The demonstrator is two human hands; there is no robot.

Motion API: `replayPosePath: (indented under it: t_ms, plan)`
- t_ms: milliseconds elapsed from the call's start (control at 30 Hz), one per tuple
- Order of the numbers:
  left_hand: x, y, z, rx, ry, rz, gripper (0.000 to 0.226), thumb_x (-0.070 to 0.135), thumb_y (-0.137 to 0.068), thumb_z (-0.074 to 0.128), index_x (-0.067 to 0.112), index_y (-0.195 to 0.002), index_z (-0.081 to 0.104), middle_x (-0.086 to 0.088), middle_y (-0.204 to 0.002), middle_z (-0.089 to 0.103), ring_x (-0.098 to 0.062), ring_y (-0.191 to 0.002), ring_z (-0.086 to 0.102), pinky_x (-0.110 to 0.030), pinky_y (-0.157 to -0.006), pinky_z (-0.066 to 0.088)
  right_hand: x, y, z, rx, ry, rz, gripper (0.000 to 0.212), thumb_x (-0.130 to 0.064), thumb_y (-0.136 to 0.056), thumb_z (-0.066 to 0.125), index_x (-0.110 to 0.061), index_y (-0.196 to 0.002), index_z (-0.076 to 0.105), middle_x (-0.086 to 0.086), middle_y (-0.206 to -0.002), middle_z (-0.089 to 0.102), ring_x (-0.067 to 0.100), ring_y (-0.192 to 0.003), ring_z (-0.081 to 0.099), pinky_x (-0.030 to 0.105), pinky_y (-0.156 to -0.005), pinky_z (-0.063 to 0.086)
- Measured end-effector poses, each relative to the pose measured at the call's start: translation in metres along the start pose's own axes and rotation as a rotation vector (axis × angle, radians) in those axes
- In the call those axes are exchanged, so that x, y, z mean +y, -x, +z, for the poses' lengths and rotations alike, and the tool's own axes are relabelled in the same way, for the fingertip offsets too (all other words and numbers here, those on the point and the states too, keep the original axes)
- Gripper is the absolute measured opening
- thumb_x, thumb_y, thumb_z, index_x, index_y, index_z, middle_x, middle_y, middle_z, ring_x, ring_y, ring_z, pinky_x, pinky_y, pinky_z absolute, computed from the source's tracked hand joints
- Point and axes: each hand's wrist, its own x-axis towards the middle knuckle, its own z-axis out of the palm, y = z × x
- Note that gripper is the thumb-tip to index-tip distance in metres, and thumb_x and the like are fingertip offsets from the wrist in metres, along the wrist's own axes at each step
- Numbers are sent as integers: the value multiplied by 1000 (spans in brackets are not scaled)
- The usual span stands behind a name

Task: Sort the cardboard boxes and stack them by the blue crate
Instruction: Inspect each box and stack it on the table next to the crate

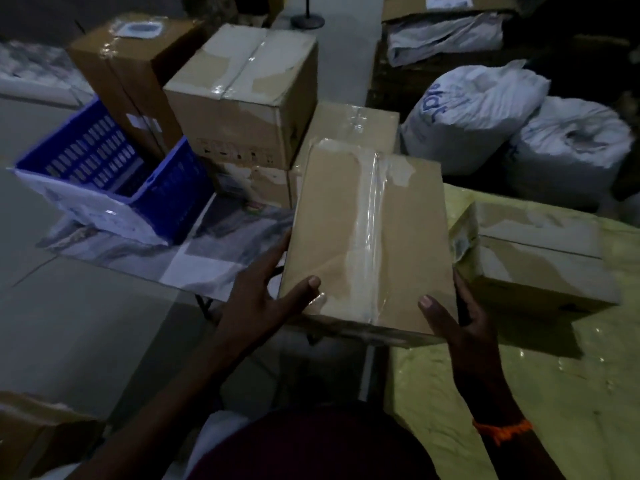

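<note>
Taking the biggest first: a yellow sheet (519, 393) spread over the right side, probably as a holding ground for parcels not yet sorted. Behind it, two white sacks (467, 123) slumped side by side, well apart from the stacking and seemingly no part of it. Left of those, the sorted boxes piled by the blue crate (114, 174): a tall brown box (128, 81) right behind the crate's far wall, and a pale box (242, 95) set squarely on another beside it, likely grouped close so the pile stays steady. Nearer, a held box (367, 237) raised off every surface between sheet and pile, taped seam upward, far end overlapping a low box (353, 123) at the pile's right edge, which looks like the next resting place. On the sheet, a small box (533, 258) just beside the held one, apparently waiting its turn. Clamped on the near corners: left hand (263, 289) with fingers stretched along the left side and thumb pressed on top, right hand (453, 323) likewise with thumb on top and fingers on the right side, a two-sided grip suited to keeping the load level. On the right wrist, an orange band (502, 429). As for writing: blue letters on the nearer sack, too folded to read; a label atop the tall brown box and dark print on the pale box's front, both too blurred to make out.
</note>
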Motion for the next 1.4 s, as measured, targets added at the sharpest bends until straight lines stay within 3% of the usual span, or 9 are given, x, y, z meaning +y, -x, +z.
replayPosePath:
  t_ms: [233,400,467,533,667,900,1033,1167,1400]
  plan:
    - [19,-85,3,-160,-156,258,128,73,-68,78,24,-164,7,4,-163,34,-7,-145,40,-34,-115,42,-54,-58,-21,147,-35,-172,62,-45,-86,70,-32,-145,55,2,-136,63,15,-116,66,24,-82,60]
    - [38,-164,-17,-159,-288,423,123,45,-71,89,0,-159,17,-12,-161,32,-16,-146,35,-13,-116,29,-73,-116,-15,165,-128,-216,58,-42,-88,74,-29,-143,59,2,-134,68,22,-122,66,46,-97,59]
    - [40,-198,-27,-203,-274,368,120,36,-65,91,3,-159,24,-8,-162,31,-19,-152,26,-23,-122,26,-79,-143,-6,177,-150,-236,55,-35,-89,75,-25,-142,62,3,-132,70,23,-122,67,51,-103,55]
    - [38,-231,-39,-266,-306,357,113,32,-62,92,11,-157,33,-5,-159,38,-25,-153,28,-41,-123,32,-84,-172,6,174,-163,-247,52,-26,-91,74,-17,-141,62,6,-129,72,25,-120,68,49,-104,55]
    - [34,-292,-62,-234,-526,412,94,32,-64,95,18,-146,51,-7,-142,59,-28,-128,56,-30,-96,44,-87,-229,33,150,-159,-216,49,-22,-90,75,-12,-137,65,8,-124,74,28,-117,69,49,-103,55]
    - [-1,-354,-82,-280,-593,376,93,45,-64,94,19,-144,54,-12,-140,60,-32,-127,57,-41,-102,47,-89,-293,72,124,-132,-136,46,-19,-91,77,-10,-135,66,9,-123,74,20,-112,70,30,-90,56]
    - [-30,-371,-92,-312,-766,354,99,79,-66,64,30,-150,45,-16,-155,45,-37,-143,38,-49,-117,32,-83,-309,86,130,-84,-109,45,-14,-94,75,-11,-137,64,9,-126,73,22,-114,70,30,-88,56]
    - [-46,-376,-94,-387,-875,602,79,75,-86,49,20,-143,55,-8,-153,49,-31,-157,11,-62,-122,18,-75,-314,99,151,-65,-89,59,-31,-86,78,-22,-142,61,0,-130,72,21,-119,68,37,-96,57]
    - [-44,-375,-102,-403,-684,460,85,49,-82,79,14,-151,45,-17,-163,31,-34,-155,17,-40,-122,15,-71,-320,116,253,-137,-78,53,-23,-93,73,-20,-145,59,0,-129,72,20,-117,69,40,-96,57]
